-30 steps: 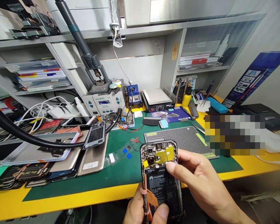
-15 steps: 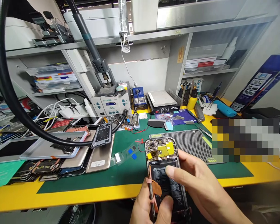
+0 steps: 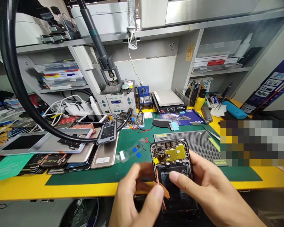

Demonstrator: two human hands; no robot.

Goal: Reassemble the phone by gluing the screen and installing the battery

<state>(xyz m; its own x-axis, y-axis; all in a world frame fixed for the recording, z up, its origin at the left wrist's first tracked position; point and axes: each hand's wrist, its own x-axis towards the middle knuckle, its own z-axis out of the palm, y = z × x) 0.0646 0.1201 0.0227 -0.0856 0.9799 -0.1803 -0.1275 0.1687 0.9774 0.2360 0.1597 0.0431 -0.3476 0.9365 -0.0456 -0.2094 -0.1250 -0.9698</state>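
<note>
An opened phone [image 3: 175, 186] is held upright over the front edge of the table, its black battery and yellow-covered circuit board facing me. My right hand [image 3: 208, 186] grips it from the right, with the thumb lying on the battery and the fingers behind the frame. On the left side, my left hand [image 3: 139, 195] has its thumb at an orange flexible strip [image 3: 166, 191] along the phone's edge. Its fingers are curled beside the phone, partly hidden behind it.
A grey perforated mat [image 3: 191, 145] lies on the green mat [image 3: 80, 176] behind the phone. Stacked phones and trays [image 3: 61, 140] fill the left. A hot-air station [image 3: 117, 102], a heating plate [image 3: 169, 99] and tools stand behind. A thick black hose [image 3: 16, 82] arcs across the left.
My left thumb has moved off the battery to the orange strip, and the left fingers have lifted outward from the phone's edge. The view has shifted slightly.
</note>
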